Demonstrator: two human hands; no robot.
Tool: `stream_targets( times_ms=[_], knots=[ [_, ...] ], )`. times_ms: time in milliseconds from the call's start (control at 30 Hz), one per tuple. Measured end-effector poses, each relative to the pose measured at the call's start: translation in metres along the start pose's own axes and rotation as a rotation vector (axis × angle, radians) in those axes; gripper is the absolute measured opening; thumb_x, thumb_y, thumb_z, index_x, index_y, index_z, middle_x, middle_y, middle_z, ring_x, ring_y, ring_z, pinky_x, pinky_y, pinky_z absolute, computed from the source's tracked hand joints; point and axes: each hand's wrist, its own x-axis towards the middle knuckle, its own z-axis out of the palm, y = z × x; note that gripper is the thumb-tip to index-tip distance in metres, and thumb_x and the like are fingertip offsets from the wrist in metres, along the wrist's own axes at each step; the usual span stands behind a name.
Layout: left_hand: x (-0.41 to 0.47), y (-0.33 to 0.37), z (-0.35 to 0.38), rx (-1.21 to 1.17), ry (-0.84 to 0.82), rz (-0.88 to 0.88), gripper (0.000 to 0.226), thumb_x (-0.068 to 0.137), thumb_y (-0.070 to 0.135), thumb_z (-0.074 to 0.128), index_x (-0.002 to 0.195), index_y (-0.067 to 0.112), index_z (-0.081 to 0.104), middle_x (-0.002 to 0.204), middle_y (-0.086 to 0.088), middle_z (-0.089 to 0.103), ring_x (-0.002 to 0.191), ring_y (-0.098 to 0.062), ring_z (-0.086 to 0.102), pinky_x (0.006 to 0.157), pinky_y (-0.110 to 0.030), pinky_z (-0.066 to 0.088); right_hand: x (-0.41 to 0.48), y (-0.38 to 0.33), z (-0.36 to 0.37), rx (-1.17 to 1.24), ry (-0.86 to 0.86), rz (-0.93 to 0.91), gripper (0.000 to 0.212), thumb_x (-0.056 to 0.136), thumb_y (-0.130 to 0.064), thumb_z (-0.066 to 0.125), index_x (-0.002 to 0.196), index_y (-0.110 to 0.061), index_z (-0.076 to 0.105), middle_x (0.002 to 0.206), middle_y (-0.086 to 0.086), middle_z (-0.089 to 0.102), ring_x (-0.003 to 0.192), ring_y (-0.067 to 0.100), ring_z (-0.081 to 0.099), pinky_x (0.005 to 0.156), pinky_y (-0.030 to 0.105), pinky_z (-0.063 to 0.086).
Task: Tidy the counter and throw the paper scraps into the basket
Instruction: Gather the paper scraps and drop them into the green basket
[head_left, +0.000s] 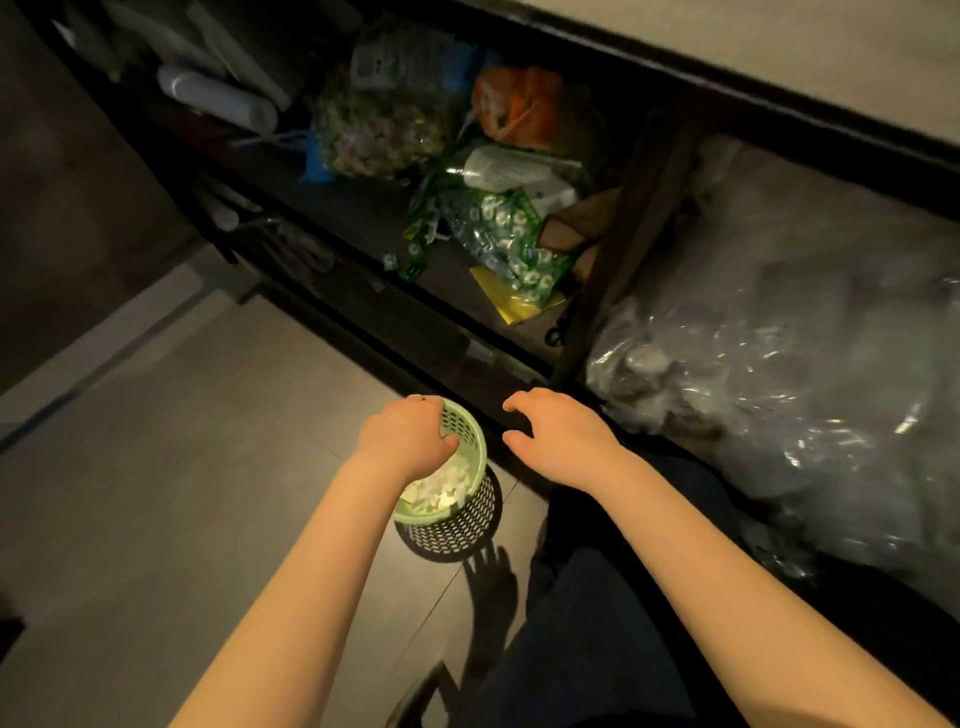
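Observation:
A small green perforated basket (470, 431) stands on the tiled floor in front of a dark shelf unit. White paper scraps (441, 486) lie heaped inside it. My left hand (405, 439) grips the basket's near-left rim, fingers curled over the edge. My right hand (558, 439) hovers just to the right of the basket, fingers spread and slightly curled, holding nothing. The countertop (779, 47) runs along the top right, seen from above.
The open shelf (457, 270) under the counter holds bags of sweets, a green patterned packet (506, 239), an orange bag (514, 104) and white rolls (215, 96). A big clear plastic bag (779, 364) fills the right compartment. My dark-trousered leg (582, 623) is at the bottom.

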Motion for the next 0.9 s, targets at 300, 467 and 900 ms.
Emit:
stream_targets(
  times_ms=[300,467,900],
  knots=[
    [-0.066,0.097,-0.104,0.018,0.265,0.335,0.050,0.091,0.041,0.051,0.134,0.018,0.044,0.135,-0.004,0.050,0.122,-0.025,0.049,0.098,-0.044,0.045,-0.126,0.020,-0.099,0.000,0.428,0.043,0.041,0.094,-0.036,0.047,0.133,-0.025,0.047,0.132,-0.004,0.052,0.119,0.020,0.049,0.094,0.036,0.044],
    [-0.104,0.148,-0.145,-0.013,0.417,0.550,0.050,0.090,0.040,0.052,0.135,0.018,0.045,0.135,-0.001,0.050,0.124,-0.021,0.047,0.101,-0.041,0.043,-0.189,0.034,-0.145,-0.013,0.653,0.054,0.038,0.094,-0.035,0.049,0.131,-0.024,0.051,0.132,-0.007,0.054,0.121,0.015,0.049,0.097,0.031,0.042],
    [-0.130,0.307,-0.209,-0.156,0.468,0.912,0.044,0.093,0.031,0.052,0.134,0.016,0.046,0.139,-0.002,0.046,0.127,-0.018,0.043,0.102,-0.030,0.035,-0.287,0.115,-0.228,0.042,1.090,0.317,0.030,0.093,-0.028,0.053,0.122,-0.019,0.058,0.124,-0.004,0.059,0.119,0.014,0.048,0.092,0.022,0.033]
  ],
)
